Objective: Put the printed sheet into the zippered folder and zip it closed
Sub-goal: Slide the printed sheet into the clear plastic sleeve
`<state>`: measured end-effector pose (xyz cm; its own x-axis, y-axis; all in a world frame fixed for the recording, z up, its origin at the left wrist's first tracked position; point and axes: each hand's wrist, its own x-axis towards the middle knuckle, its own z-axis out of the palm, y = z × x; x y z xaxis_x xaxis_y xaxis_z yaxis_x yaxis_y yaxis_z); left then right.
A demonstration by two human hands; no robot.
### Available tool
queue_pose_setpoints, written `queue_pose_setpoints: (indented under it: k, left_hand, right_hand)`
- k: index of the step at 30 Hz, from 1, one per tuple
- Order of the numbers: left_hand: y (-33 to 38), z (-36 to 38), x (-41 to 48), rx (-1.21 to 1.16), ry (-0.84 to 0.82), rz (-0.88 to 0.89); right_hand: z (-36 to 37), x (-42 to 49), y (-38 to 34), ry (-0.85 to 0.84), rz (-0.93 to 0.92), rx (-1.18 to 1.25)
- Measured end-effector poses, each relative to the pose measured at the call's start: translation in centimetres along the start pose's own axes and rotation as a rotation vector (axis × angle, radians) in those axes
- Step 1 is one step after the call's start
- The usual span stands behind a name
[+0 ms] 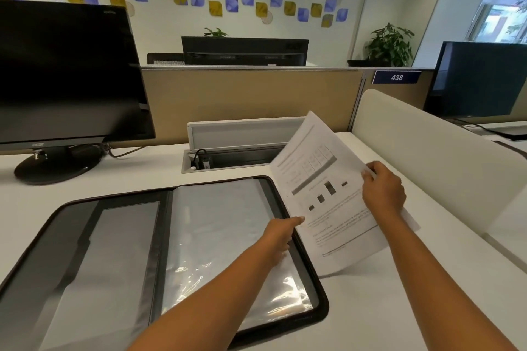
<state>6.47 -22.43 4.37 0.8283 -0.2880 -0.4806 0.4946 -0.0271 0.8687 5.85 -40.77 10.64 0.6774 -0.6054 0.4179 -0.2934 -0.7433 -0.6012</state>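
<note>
Printed sheet [336, 202] held tilted over right edge of open zippered folder [182, 251] on desk [399, 308]. Right hand [383, 191] pinching far side edge; left hand [281, 232] pinching near edge. Light, floppy; best supported at both edges.

The zippered folder [159, 253] lay open flat on the white desk [399, 308], its clear plastic sleeves [228, 236] facing up. Just beyond the folder's right edge, the printed sheet [330, 196] was held tilted, its left edge overlapping the folder's rim. The right hand [383, 188] gripped the sheet's right side, while the left hand [281, 232] pinched its left edge above the folder's right half. Behind the folder stood a dark monitor [65, 74] and an open cable tray [236, 145].
</note>
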Motion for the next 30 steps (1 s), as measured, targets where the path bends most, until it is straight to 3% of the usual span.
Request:
queue_pose_setpoints:
  k: [4,9,15,20,25,30]
  left_hand:
    - [1.4,-2.5,-1.1,-0.101,0.03,0.14]
    - [4.4,-7.1,-3.4,-0.196,0.112,0.336]
    - [5.8,-12.5,-6.2,-0.261,0.197,0.644]
    - [5.8,-15.8,-8.1,-0.174,0.314,0.834]
    - [3.9,-17.6,-9.1,-0.086,0.373,0.836]
    - [1.4,-18.0,-8.7,0.023,0.327,0.64]
  right_hand:
    - [-1.4,-0.7,-4.0,0.002,-0.15,0.155]
    - [-2.1,-2.7,-7.9,-0.13,-0.246,0.444]
    - [-0.3,-5.8,-10.5,-0.3,-0.131,0.885]
    - [2.7,-9.1,-11.1,-0.473,-0.058,0.999]
    - [4.6,-11.3,-11.1,-0.549,-0.012,0.988]
    - [5.9,-13.3,-10.2,-0.633,0.087,0.924]
